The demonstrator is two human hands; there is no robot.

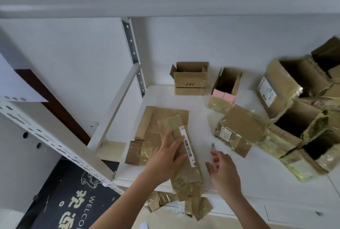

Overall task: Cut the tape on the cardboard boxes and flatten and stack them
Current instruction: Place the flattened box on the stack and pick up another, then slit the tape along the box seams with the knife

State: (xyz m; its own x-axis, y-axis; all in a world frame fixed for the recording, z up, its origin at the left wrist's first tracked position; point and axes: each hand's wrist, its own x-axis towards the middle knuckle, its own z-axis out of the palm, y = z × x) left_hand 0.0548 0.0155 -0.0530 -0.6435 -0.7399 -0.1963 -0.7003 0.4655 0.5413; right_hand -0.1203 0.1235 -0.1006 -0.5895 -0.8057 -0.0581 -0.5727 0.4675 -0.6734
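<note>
A narrow flattened box [185, 171] with a white barcode label lies on top of a wider flattened box [147, 131] on the white table [202, 123]. Its near end hangs over the table's front edge. My left hand [165, 157] presses flat on it with straight fingers. To its right my right hand [223, 170] holds a small pink-handled cutter [213, 147], blade pointing away from me, above the bare table. A taped box [239, 129] lies just beyond that hand.
An open box marked AKF [190, 81] and an open box with a pink flap [225, 89] stand at the table's back. Several open taped boxes [301, 111] are piled at the right. A white metal shelf frame [55, 136] rises at left, above a dark doormat [73, 197].
</note>
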